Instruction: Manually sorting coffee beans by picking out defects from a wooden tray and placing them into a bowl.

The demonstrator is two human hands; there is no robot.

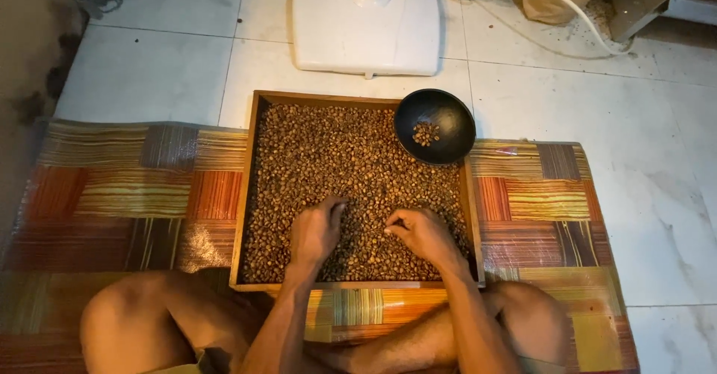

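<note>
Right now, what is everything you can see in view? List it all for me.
Wooden tray: one, brown, on the mat ahead of the legs.
Beans: many, brown, filling the tray; a few in the bowl.
Bowl: one, black, on the tray's far right corner.
Mat: one, striped orange, red and yellow patchwork, on the floor.
Fan base: one, white, beyond the tray.
Cable: one, white, top right.
Tiled floor: white.
Legs: two, bare, crossed at the bottom.
Left hand: on the beans.
Right hand: on the beans, fingers pinched.
</note>
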